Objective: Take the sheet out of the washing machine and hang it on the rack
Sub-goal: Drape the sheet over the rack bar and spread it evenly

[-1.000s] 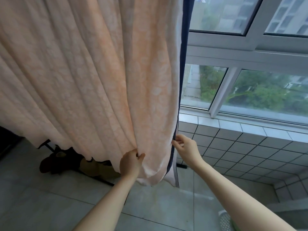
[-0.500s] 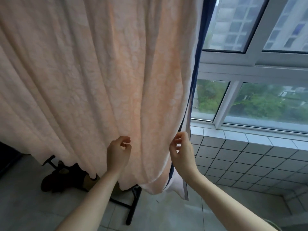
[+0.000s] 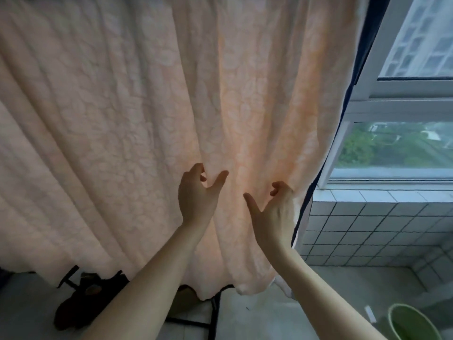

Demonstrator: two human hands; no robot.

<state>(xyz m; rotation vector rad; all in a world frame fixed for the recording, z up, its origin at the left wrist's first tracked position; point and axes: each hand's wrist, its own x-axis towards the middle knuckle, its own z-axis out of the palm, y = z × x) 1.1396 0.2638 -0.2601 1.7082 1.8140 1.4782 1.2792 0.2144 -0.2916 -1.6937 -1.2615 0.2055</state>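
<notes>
1. Both hands have released the sheet [image 3: 117,123] at its lower edge and risen: left hand [image 3: 197,197], right hand [image 3: 275,214], thumbs wide, fingers half-curled on the cloth (no pinch).
2. It hangs on the rack [image 3: 212,314]; I judge only smoothing remains.

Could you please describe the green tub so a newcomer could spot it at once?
From the window on the right, follow the white tiled wall down to the floor. In that bottom right corner, right of the hanging peach sheet, stands the green tub, the only round, green thing there.
</notes>
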